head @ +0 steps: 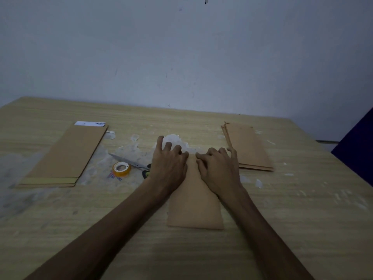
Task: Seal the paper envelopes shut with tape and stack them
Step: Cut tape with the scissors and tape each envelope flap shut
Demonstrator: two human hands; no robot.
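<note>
I have both hands down on the envelope (194,201), which lies flat on the table (282,229) in the middle, its long side running away from me and its near end toward the table's near edge. My left hand (168,164) rests on the far left part of it, fingers spread and bent, the fingertips reaching past the far end onto the table. My right hand (219,168) sits on the far right part, fingers curled down with the tips pressing the paper near the far end. The two hands are close together, thumbs almost meeting over the envelope's midline; neither one grips anything that I can see. To the far left lies a pile (64,156) of envelopes, with a pale strip along its near end and a white slip showing at its far end. To the far right lies a stack (248,146) of envelopes. Between the pile and my left hand sit a tape roll (121,168) and, just beyond it, scissors (131,163), whose handles are partly hidden by my left wrist.
</note>
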